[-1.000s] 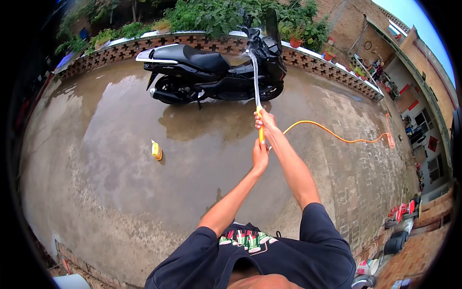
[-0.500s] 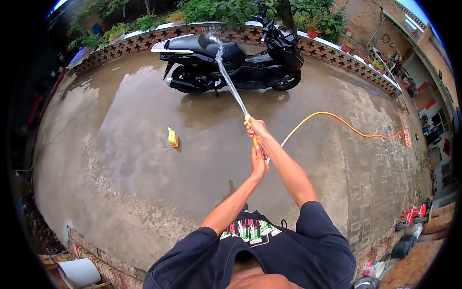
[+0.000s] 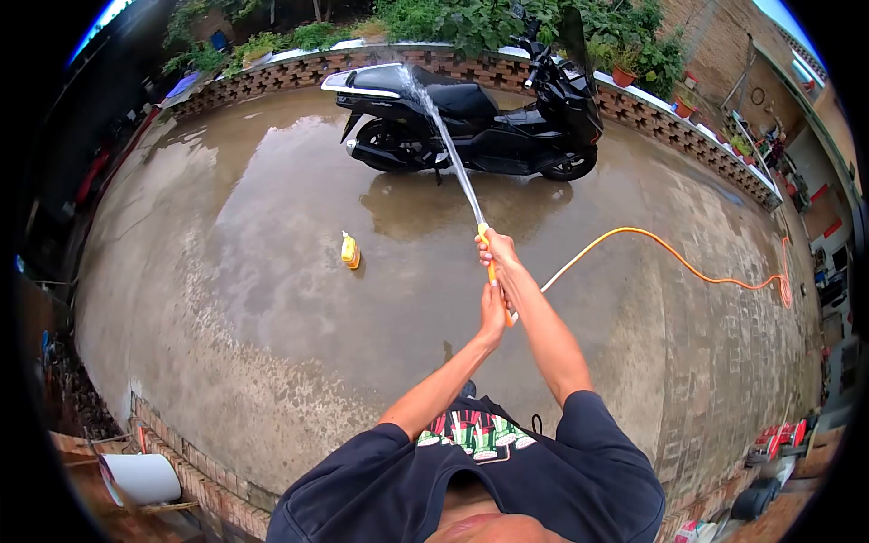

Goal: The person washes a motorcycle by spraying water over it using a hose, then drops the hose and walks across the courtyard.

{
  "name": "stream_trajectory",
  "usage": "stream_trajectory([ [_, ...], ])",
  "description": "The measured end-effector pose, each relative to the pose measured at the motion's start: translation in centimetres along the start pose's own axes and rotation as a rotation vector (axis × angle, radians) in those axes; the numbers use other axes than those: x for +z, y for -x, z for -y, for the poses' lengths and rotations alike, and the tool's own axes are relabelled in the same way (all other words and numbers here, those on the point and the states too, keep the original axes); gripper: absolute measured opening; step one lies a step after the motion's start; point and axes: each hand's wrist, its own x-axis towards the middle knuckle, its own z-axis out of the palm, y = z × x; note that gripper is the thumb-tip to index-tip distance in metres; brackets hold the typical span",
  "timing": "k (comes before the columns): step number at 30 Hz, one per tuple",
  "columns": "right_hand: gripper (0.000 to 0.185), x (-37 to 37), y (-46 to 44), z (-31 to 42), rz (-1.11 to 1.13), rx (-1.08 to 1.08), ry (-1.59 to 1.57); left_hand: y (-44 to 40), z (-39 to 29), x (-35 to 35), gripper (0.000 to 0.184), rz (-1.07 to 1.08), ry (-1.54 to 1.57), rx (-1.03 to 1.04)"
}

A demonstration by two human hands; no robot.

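Note:
My right hand [image 3: 498,248] is wrapped round the front of a yellow-orange hose nozzle [image 3: 491,271]. Lower down, my left hand [image 3: 492,312] grips the same nozzle near its rear end. A jet of water [image 3: 460,167] shoots from the tip towards the back of the seat of a black motor scooter [image 3: 493,136], where it splashes. The scooter stands upright, side-on, on wet concrete. From below my hands, the orange hose [image 3: 652,233] curves away to the right. A yellow bottle with a white top [image 3: 350,252] stands on the ground, left of my hands.
A low openwork brick wall [image 3: 281,80] with plants and flowerpots [image 3: 623,76] curves behind the scooter. Coiled hose [image 3: 786,288] lies at the right. A white bucket [image 3: 143,479] rests on its side at the lower left. Water lies on the concrete ground [image 3: 299,299].
The scooter, bottle and hose appear shifted right and slightly down as the view turns. The water now strikes nearer the seat's rear. Both hands keep their hold on the nozzle.

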Motion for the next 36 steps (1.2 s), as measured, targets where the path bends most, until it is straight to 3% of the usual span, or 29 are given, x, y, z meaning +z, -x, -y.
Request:
stream_trajectory([
  [5, 0.026, -1.2, -0.9, 1.6, -0.1, 0.022, -0.043, -0.7, -1.0, 1.3, 0.036, 0.052, -0.011, -0.025],
  [13, 0.028, 1.6, 0.6, 4.9, 0.113, -0.022, 0.174, -1.6, -2.5, 3.6, 0.036, -0.029, 0.096, 0.037],
  [19, 0.031, 0.4, -0.2, 6.1, 0.095, -0.02, 0.122, -1.8, -3.6, 5.0, 0.037, 0.013, 0.07, 0.047],
  [36, 0.034, 3.7, 1.2, 8.7, 0.19, -0.001, 0.363, -2.3, -5.7, 6.9, 0.036, -0.072, 0.199, 0.116],
])
